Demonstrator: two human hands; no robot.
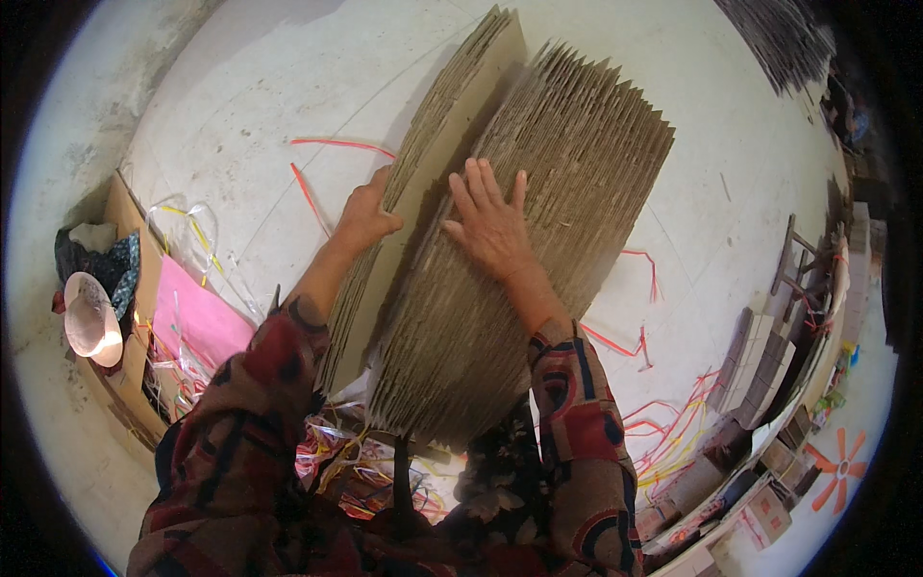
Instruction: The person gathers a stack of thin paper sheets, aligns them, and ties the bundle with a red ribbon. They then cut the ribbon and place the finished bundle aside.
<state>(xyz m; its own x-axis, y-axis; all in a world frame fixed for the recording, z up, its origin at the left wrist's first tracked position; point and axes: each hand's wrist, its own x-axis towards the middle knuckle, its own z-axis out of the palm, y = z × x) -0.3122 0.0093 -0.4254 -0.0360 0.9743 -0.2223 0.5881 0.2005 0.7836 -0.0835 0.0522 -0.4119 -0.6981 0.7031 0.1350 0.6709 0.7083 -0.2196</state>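
Item 1, left hand (365, 216): I see it curled around the left edge of a few flattened cardboard sheets (423, 192), fingers hooked behind the sheets and thumb on the near face, peeling them away from the rest.

Item 2, right hand (492, 229): open and flat, fingers spread, palm pressed onto the main cardboard stack (558, 240). It grips nothing; it only bears down on the sheet edges.

Item 3, cardboard stack: a thick bundle of brown corrugated sheets standing on edge and leaning away from me, fanned at its top. Its lower end sits just in front of my body, at the centre of the view, above a tangle of coloured strapping (356, 466). The separated sheets tilt to the left, and a wedge-shaped gap opens between them and the bundle.

Item 4, sleeves (567, 423): both forearms wear patterned red, brown and dark fabric.

Item 5, floor (250, 106): pale concrete, stained in places, with loose red strips (341, 144) lying beyond the left hand and more red and yellow strips (673, 423) to the right.

Item 6, left side: an open cardboard box (125, 207) holding a pink sheet (197, 317), clear wrap, dark cloth and a pale hat (91, 322).

Item 7, right side: small stacked cartons (760, 370) and a wooden frame (798, 260) near the rim. Another pile of flat cardboard (784, 38) shows at the upper right.
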